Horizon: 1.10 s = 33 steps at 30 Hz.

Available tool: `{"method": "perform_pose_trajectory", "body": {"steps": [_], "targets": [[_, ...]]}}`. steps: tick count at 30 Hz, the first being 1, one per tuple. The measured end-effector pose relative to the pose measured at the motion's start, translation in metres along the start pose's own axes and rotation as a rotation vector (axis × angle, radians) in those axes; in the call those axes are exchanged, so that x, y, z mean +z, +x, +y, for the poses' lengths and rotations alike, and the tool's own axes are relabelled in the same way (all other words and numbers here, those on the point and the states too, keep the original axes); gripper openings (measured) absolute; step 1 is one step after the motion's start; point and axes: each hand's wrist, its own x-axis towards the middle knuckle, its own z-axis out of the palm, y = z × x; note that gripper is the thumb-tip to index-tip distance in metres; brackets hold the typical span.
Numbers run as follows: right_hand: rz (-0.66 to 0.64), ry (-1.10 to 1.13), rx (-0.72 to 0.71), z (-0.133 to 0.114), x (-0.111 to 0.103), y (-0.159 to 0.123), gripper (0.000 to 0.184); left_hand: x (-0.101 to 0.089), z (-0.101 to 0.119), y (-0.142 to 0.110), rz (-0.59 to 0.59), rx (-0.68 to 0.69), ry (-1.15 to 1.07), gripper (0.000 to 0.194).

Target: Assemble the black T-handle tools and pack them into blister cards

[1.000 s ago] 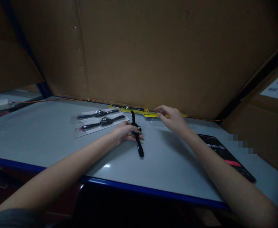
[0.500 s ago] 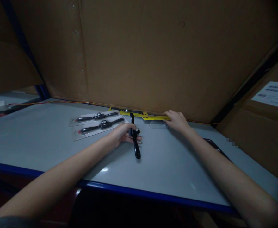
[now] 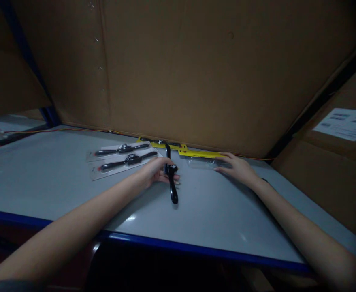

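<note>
My left hand [image 3: 156, 170] is closed around the middle of a black spokeshave [image 3: 173, 190], which points nearly straight towards me over the table. My right hand [image 3: 240, 169] grips the right end of a clear plastic blister pack [image 3: 200, 163] with a yellow card edge; no tool shows in the visible part. Left of my left hand, two black spokeshaves in clear packs lie side by side, the farther one [image 3: 121, 149] and the nearer one [image 3: 129, 161]. Behind the held tool lies another spokeshave on a yellow card [image 3: 159, 142].
The grey tabletop [image 3: 196, 215] has a blue front edge [image 3: 153, 240]. A tall cardboard panel [image 3: 171, 73] closes off the back. Thin red and yellow wires [image 3: 74, 129] run along its foot. At right stands a cardboard box with a white label [image 3: 343, 123]. A dark object is partly hidden behind my right forearm.
My right hand has shifted slightly right and nearer, and the pack now lies flatter with more of its clear plastic showing. My left hand still holds the spokeshave. The view has shifted slightly.
</note>
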Motion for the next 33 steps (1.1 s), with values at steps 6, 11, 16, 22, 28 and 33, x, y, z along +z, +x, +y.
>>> {"method": "perform_pose_trajectory", "body": {"steps": [6,11,16,22,28,33], "targets": [[-0.022,0.136,-0.112,-0.016,-0.013,-0.021,0.047,-0.001,-0.001,0.002,-0.002,0.006,0.009,0.031],[-0.116,0.254,-0.122,-0.038,-0.013,-0.024,0.053,-0.001,0.0,0.001,-0.022,-0.012,0.013,0.03],[-0.079,0.188,-0.128,-0.051,-0.01,-0.023,0.051,-0.003,0.0,0.002,-0.039,-0.042,-0.006,0.032],[-0.107,0.323,-0.211,-0.046,-0.024,-0.019,0.047,-0.01,0.004,0.005,-0.064,-0.027,0.009,0.033],[-0.211,0.531,-0.223,-0.047,-0.06,-0.018,0.05,-0.016,0.012,0.005,-0.046,0.024,-0.02,0.036],[-0.201,0.568,-0.213,-0.069,-0.079,-0.017,0.057,-0.018,0.015,0.003,-0.141,-0.091,-0.018,0.043]]}}
